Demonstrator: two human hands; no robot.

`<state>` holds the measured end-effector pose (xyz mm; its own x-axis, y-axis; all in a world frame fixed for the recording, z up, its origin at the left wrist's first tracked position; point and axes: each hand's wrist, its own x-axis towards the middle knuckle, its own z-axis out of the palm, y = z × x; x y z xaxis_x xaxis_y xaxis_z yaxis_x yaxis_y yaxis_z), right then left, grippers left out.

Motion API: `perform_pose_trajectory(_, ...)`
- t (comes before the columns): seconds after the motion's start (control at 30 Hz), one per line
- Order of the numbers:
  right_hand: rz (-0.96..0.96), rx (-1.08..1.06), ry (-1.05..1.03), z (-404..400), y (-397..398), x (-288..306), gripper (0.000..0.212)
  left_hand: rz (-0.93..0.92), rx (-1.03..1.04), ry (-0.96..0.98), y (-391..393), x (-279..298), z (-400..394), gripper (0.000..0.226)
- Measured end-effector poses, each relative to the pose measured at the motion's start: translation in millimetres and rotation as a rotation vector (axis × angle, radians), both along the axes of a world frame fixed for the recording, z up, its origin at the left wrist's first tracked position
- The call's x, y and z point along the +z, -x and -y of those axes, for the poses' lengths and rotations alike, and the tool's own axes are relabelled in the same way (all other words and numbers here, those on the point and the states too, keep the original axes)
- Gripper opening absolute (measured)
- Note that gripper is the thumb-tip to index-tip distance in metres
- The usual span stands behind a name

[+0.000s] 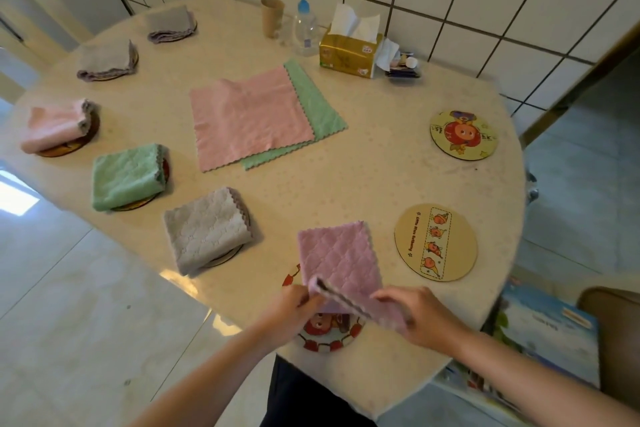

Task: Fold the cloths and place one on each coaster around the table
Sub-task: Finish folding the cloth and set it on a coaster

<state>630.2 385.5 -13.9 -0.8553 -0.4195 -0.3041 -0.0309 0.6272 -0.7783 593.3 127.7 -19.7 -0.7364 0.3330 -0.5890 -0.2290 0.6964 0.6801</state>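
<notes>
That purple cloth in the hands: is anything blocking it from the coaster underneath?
Nothing visible. Both hands, left hand and right hand, hold the purple cloth directly over the red-rimmed coaster, whose visible face is bare.

Coaster (pixel 327 334) half hidden under cloth (pixel 337 258)

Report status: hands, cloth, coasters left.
Left hand and right hand both grip purple cloth, folding it over near coaster. Two bare coasters remain. Nothing blocking.
</notes>
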Motion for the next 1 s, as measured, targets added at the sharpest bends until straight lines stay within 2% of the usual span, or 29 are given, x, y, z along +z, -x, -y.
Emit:
perform_pose_trajectory(0.1, 0.075, -0.378, 0.114, 16, 22, 9, 0.003, 0.086, 0.276, -0.164, 20, 11, -7, 0.048)
perform_pose_trajectory(0.17, 0.068, -0.456, 0.058, 23, 40, 3, 0.017, 0.164, 0.458, -0.317, 28, 17, -12, 0.032)
perform_pose_trajectory(0.23, 0.108, -0.487, 0.036, 29, 56, -4, 0.019, 0.193, 0.601, -0.363, 31, 15, -16, 0.021)
perform_pose_trajectory(0.37, 0.131, -0.508, -0.01, 36, 70, -16, 0.017, 0.158, 0.663, -0.318, 29, 8, -18, 0.017)
perform_pose_trajectory(0.47, 0.076, -0.535, 0.103, 35, 67, -12, 0.01, 0.122, 0.636, -0.399, 28, 11, -17, 0.014)
perform_pose_trajectory(0.53, 0.034, -0.535, 0.133, 33, 64, -12, 0.021, 0.113, 0.624, -0.442, 29, 11, -16, 0.014)
perform_pose_trajectory(0.63, 0.102, -0.537, 0.026, 33, 66, -17, 0.041, 0.089, 0.629, -0.423, 31, 9, -19, 0.02)
perform_pose_trajectory(0.77, 0.193, -0.55, -0.11, 39, 78, -23, 0.049, 0.075, 0.668, -0.292, 35, 3, -24, 0.03)
perform_pose_trajectory(0.83, 0.209, -0.574, -0.137, 40, 84, -23, 0.046, -0.076, 0.582, -0.104, 39, -2, -24, 0.043)
perform_pose_trajectory(0.93, 0.18, -0.579, -0.184, 42, 88, -26, 0.042, -0.368, 0.214, 0.194, 46, -4, -17, 0.064)
perform_pose_trajectory(1.0, 0.135, -0.552, -0.27, 44, 89, -25, 0.038, -0.418, -0.02, 0.399, 51, 0, -12, 0.059)
